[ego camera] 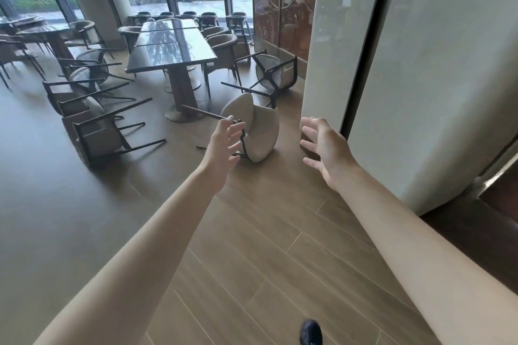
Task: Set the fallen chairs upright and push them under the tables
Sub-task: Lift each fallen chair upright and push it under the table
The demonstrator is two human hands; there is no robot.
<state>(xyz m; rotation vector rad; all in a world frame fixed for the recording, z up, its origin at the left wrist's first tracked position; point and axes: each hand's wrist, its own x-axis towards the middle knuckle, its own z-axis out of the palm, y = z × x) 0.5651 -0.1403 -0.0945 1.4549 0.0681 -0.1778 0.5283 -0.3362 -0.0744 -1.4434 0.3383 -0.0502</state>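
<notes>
Head view: the nearest fallen chair point(258, 129) lies on its side on the floor, near the long table point(171, 47). Both arms reach toward it: the left hand point(224, 143) and right hand point(325, 148) spread, fingers loose, empty, seemingly to flank its shell for lifting. More toppled chairs point(95, 120) lie left.

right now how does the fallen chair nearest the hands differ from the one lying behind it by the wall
The nearest fallen chair shows its pale padded shell, legs pointing left; the farther fallen chair shows its dark underside, legs pointing toward the camera. The nearest lies between the left hand and right hand; the farther lies beyond both. Both are tipped over on the wooden floor.
</notes>
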